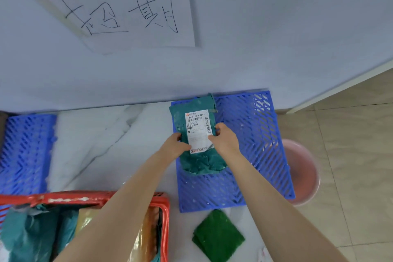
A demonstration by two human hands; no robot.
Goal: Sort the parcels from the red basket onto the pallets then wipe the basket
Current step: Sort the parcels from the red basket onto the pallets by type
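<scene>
A teal parcel (201, 156) with a white shipping label lies over the left part of the right blue pallet (251, 138). My left hand (174, 144) grips its left edge and my right hand (225, 137) pinches its right edge beside the label. The red basket (163, 215) sits at the bottom left under my left forearm, with several teal and brownish parcels (32, 234) inside. A second blue pallet (23, 151) lies at the far left. A folded green cloth (218, 235) rests on the floor just below the right pallet.
A pink basin (304, 174) stands to the right of the right pallet. A white paper sign (127, 13) with handwritten characters hangs on the wall above. White marble floor runs between the pallets, beige tiles at right.
</scene>
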